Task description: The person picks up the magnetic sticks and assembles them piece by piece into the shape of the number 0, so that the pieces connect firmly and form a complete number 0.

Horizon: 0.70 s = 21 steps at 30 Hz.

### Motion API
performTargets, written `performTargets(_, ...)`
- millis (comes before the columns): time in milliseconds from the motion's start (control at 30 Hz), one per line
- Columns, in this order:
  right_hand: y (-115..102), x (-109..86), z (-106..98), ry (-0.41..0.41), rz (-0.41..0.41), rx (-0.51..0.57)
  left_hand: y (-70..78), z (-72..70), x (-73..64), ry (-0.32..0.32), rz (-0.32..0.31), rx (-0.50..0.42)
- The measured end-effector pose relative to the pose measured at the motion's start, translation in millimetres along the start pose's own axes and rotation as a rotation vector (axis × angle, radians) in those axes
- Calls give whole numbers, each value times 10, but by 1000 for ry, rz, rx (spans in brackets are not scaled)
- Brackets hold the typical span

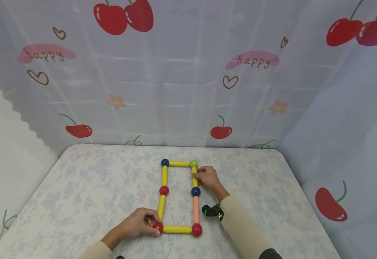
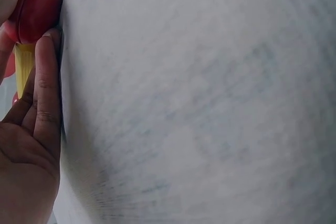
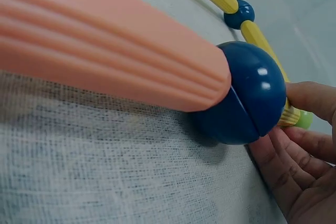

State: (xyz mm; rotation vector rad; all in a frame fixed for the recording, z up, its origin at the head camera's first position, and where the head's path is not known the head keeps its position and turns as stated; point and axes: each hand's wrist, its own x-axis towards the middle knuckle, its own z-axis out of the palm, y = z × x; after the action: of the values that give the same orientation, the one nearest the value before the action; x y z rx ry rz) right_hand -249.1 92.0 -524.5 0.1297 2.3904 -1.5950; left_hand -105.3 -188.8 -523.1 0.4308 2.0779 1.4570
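Note:
A closed rectangle of sticks and balls lies on the table. My left hand (image 1: 138, 223) pinches the red ball (image 1: 158, 227) at its near left corner; the left wrist view shows thumb and fingers around that red ball (image 2: 41, 11). At the far right side, my right hand (image 1: 209, 177) pinches a yellow stick (image 1: 195, 182) between the green ball (image 1: 193, 163) and a blue ball (image 1: 196, 191). Nearer me, a salmon stick (image 1: 196, 209) joins this blue ball to a red ball (image 1: 197, 230). In the right wrist view the blue ball (image 3: 247, 93) partly covers the fingers.
Yellow sticks form the left side, with a red ball (image 1: 164, 190) midway and a blue ball (image 1: 165, 162) at the far corner. Pale flowered cloth covers the table (image 1: 110, 180). A cherry-print curtain (image 1: 162, 118) hangs behind. A black wrist camera (image 1: 211, 210) sits beside the right sleeve.

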Motion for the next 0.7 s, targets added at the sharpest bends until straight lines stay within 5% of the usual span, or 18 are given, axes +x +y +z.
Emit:
performTargets(567, 27, -26, 7, -20, -19, 30, 20, 9, -46, 21, 40, 69)
performTargets(700, 14, -32, -5, -18, -10, 41, 35, -29, -6, 68, 15, 74)
